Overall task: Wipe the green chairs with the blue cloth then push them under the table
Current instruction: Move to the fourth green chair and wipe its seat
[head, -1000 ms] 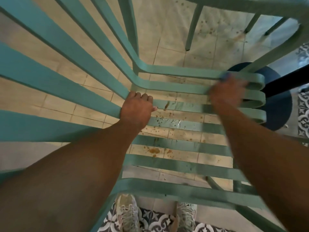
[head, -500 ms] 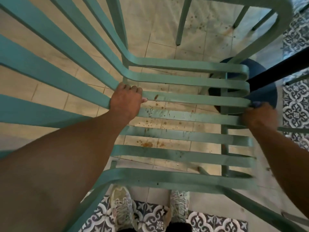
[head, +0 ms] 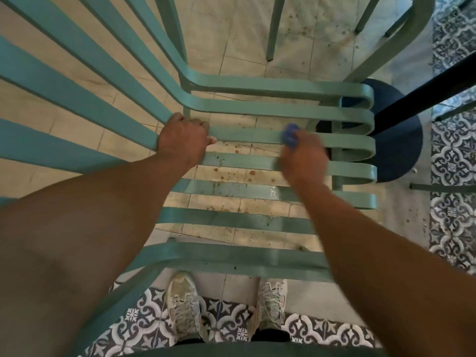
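Observation:
A green slatted metal chair [head: 257, 220] fills the view from above, its seat slats running left to right and its back slats rising at the left. My left hand [head: 184, 141] grips a slat where the seat bends up into the back. My right hand [head: 304, 155] presses a bunched blue cloth [head: 291, 135] onto a middle seat slat; only a small part of the cloth shows past my fingers. One slat nearer to me glistens wet. Legs of a second green chair [head: 273, 29] stand at the top.
A dark round table base [head: 396, 140] and its black post [head: 425, 96] stand just right of the seat's front edge. The pale floor tiles under the chair are speckled with brown stains. Patterned blue-and-white tiles lie at the right and under my shoes [head: 183, 305].
My right hand with the cloth swept from the seat's right front edge back left to the middle of a slat. My left hand kept its grip on the same slat.

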